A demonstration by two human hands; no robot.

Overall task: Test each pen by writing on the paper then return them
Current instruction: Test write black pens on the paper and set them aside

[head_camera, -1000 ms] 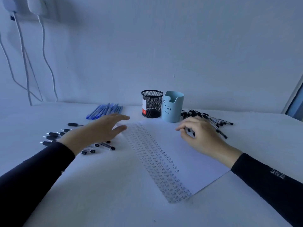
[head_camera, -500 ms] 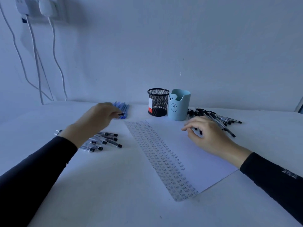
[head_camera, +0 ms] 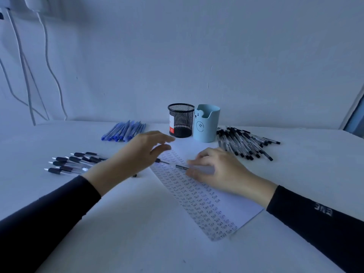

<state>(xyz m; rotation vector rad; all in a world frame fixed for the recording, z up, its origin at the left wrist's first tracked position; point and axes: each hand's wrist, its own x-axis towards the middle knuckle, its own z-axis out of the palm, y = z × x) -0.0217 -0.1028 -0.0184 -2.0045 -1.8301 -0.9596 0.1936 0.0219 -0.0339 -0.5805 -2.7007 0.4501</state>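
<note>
Single pen (head_camera: 178, 166) low over paper (head_camera: 236, 201), lying 10-to-4 across the written "Test" columns, between both hands. At 3 o'clock of it, right hand (head_camera: 218, 172): fingers curled, tips pinching the grey end. At 9 o'clock, left hand (head_camera: 137, 156): index and thumb stretched out, loose, blurred; dark end hidden under the palm, cannot tell whether gripped. At 12, mesh cup (head_camera: 181, 121) and blue cup (head_camera: 206, 123) side by side. Blue pens (head_camera: 124, 132) at 11, black pens (head_camera: 244, 142) heaped at 2, grip pens (head_camera: 74, 162) at 9.
</note>
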